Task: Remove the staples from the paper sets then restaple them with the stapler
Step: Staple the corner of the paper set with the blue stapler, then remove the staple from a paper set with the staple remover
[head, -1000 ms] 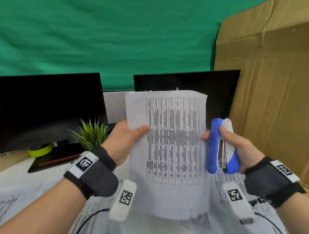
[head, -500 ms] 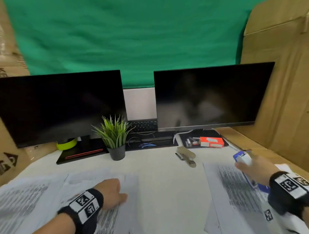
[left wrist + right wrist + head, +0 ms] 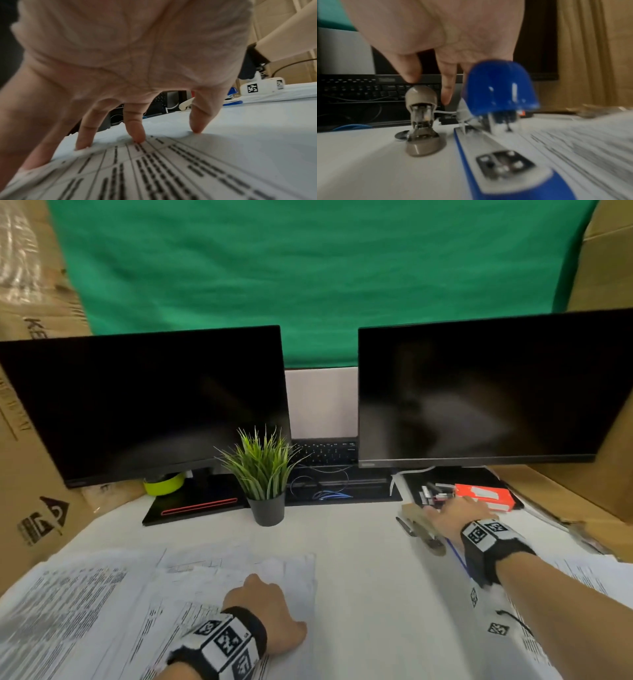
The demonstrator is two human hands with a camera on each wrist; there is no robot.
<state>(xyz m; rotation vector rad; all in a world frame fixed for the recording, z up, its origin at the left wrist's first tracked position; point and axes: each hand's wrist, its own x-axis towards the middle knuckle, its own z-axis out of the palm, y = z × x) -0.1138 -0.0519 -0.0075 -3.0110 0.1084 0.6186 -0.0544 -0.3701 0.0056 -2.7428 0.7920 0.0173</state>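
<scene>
My left hand point(image 3: 267, 611) lies on a printed paper set point(image 3: 212, 577) at the near left of the white desk. In the left wrist view its spread fingertips point(image 3: 137, 135) press the sheet's far edge point(image 3: 171, 169). The blue stapler point(image 3: 496, 94) lies free on the desk beside more printed sheets point(image 3: 573, 148), and only a sliver of the stapler point(image 3: 457, 556) shows under my right wrist. My right hand point(image 3: 445, 513) is stretched out over a beige stapler-like tool point(image 3: 416, 517). Its straight fingers point(image 3: 412, 75) hover at the top of that tool point(image 3: 421, 119) and hold nothing.
Two dark monitors point(image 3: 154, 405) point(image 3: 479, 392) stand at the back, with a keyboard point(image 3: 325, 451) between them. A potted plant point(image 3: 265, 474) sits mid-desk. An orange box point(image 3: 484, 496) lies just beyond my right hand. Cardboard walls point(image 3: 603, 440) close both sides.
The paper set held upright a second ago now lies on the left pile under my left hand. My right hand set the blue stapler down and moved forward over the beige tool.
</scene>
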